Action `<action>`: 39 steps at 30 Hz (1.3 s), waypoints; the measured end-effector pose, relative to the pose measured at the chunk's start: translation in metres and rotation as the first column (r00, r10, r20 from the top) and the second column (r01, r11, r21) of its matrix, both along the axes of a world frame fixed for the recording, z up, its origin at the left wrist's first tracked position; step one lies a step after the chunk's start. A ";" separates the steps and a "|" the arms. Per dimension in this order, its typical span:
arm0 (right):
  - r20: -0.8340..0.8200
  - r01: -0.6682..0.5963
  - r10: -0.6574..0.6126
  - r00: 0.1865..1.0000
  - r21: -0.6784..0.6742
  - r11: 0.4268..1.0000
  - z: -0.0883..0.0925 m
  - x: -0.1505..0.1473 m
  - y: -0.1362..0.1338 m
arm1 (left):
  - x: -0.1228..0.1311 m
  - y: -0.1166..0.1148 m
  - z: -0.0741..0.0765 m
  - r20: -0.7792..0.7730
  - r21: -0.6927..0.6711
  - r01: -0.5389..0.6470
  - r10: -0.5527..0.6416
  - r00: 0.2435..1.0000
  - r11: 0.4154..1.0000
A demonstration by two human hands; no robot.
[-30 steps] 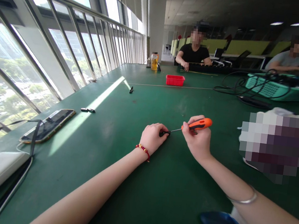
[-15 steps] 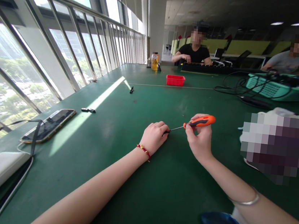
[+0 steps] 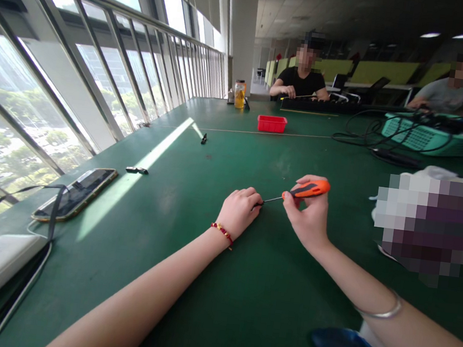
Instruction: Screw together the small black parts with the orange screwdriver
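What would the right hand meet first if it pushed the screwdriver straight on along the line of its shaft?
The left hand: the screwdriver in the right hand points at its fingertips, where a small dark part, mostly hidden, seems pinched.

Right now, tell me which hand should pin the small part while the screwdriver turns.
Left. The left hand already covers the small part at the screwdriver tip; the right hand grips the handle.

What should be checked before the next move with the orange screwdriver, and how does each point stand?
1. Right hand grips the orange screwdriver: ok.
2. Screwdriver tip reaches the small black part: ok.
3. Left hand pins that part on the green table: ok.
4. Tip seated in a screw: cannot tell, fingers hide it.
5. Phone lies apart from both hands: ok.
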State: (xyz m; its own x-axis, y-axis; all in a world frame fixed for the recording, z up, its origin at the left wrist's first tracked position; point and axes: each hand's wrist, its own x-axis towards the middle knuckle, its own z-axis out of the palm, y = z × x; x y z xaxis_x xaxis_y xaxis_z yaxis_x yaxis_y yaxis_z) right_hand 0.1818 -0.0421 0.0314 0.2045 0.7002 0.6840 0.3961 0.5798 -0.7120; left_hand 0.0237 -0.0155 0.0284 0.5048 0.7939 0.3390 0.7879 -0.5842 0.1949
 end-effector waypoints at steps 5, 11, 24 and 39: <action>0.051 0.043 -0.041 0.998 -0.029 0.999 -0.002 0.001 0.002 | 0.001 -0.001 0.002 -0.013 0.008 0.004 -0.004 1.000 1.000; 0.055 -0.058 0.063 0.997 -0.083 0.995 0.001 0.000 -0.001 | 0.000 0.000 0.000 0.009 -0.012 0.003 -0.002 1.000 1.000; 0.035 0.027 -0.026 0.999 -0.026 0.999 0.002 0.000 0.000 | 0.000 0.001 -0.002 0.060 0.001 0.005 -0.005 0.998 1.000; 0.038 -0.013 0.015 0.999 -0.049 0.999 -0.001 0.002 0.001 | 0.000 0.001 -0.002 0.089 -0.007 0.010 -0.009 0.996 1.000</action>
State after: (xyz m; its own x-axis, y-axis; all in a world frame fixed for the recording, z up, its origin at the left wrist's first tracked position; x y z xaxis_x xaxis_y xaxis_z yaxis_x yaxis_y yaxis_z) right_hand 0.1842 -0.0407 0.0308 0.1684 0.7355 0.6563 0.4155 0.5508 -0.7239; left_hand 0.0241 -0.0145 0.0264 0.4805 0.7919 0.3767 0.7616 -0.5898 0.2684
